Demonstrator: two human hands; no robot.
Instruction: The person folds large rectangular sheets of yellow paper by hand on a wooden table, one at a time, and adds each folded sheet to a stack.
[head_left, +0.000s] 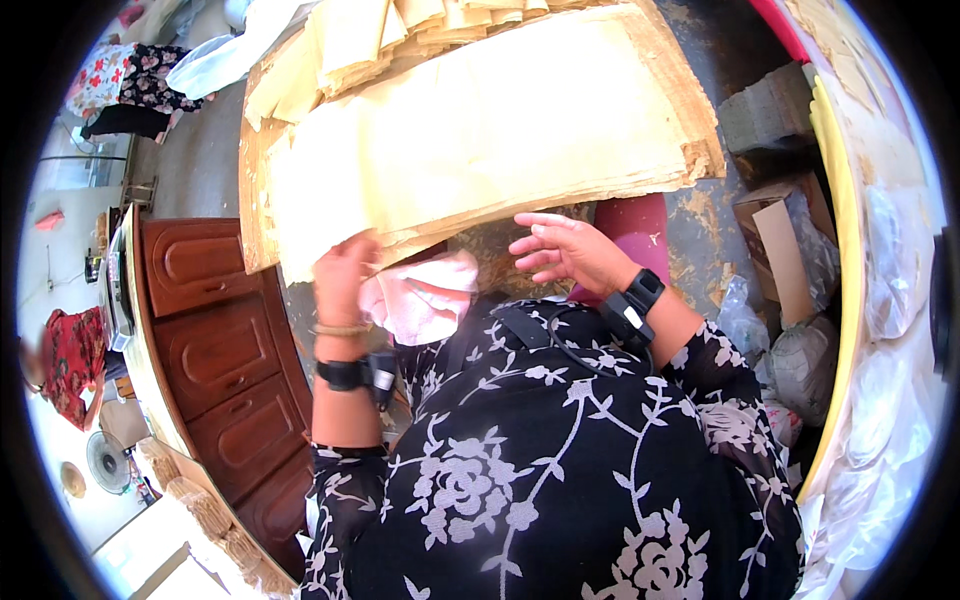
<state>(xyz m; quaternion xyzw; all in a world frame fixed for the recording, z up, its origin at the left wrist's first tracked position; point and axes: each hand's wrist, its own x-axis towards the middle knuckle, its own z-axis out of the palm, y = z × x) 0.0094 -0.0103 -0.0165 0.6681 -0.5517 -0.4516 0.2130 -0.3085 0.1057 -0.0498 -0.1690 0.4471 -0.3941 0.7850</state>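
Pale sheets (470,130) lie stacked on the wooden table (683,95), glare washing them out. The left hand (345,265) is blurred at their near edge, so I cannot tell its grip; the right hand (568,250) is empty, loosely spread. Folded sheets (345,40) behind are cut off.

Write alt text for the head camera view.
A person's left hand, blurred, is at the near edge of stacked pale-yellow sheets on a wooden board; the open right hand is near it. A pink cloth shows between them, brown cabinets at left.
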